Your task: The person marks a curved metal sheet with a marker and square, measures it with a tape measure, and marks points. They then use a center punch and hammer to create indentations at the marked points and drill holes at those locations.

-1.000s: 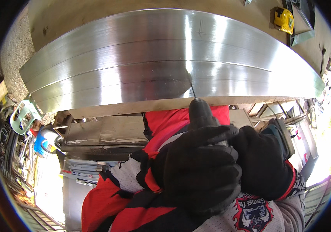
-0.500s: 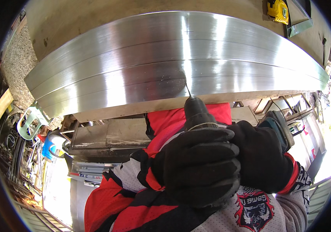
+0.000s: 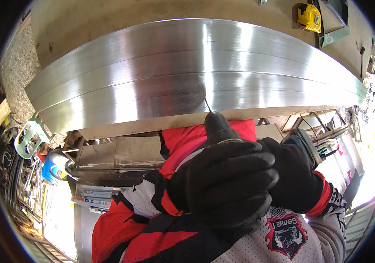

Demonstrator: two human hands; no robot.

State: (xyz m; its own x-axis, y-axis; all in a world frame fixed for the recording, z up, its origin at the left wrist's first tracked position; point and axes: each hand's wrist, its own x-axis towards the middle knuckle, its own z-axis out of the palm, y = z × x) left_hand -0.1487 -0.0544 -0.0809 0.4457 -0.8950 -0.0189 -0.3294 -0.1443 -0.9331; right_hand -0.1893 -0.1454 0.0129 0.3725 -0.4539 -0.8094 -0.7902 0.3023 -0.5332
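A power drill [image 3: 217,127] points away from me, its thin bit [image 3: 208,105] meeting the nearest strip of shiny metal bars [image 3: 152,74]. My left hand [image 3: 231,184], in a black glove, is closed over the back of the drill body. To its right, my gloved right hand [image 3: 290,177] is wrapped round the drill's handle, mostly hidden behind the left. The drill's teal and black base [image 3: 303,147] sticks out past the right hand. Side by side, the bars lie across the bench, with a thin cross mark near the far edge. Small specks lie around the bit's tip.
Beyond the bars, the brown bench top [image 3: 108,13] carries a yellow tape measure [image 3: 309,17] and a metal angle piece [image 3: 335,36] at the far right. A wooden shelf [image 3: 117,153] sits below the bench's near edge. Further left stands a pale green plastic chair [image 3: 29,140].
The whole view has shifted slightly, with the bench contents appearing lower and further left. Both hands keep their hold on the drill, and its bit stays at the same strip.
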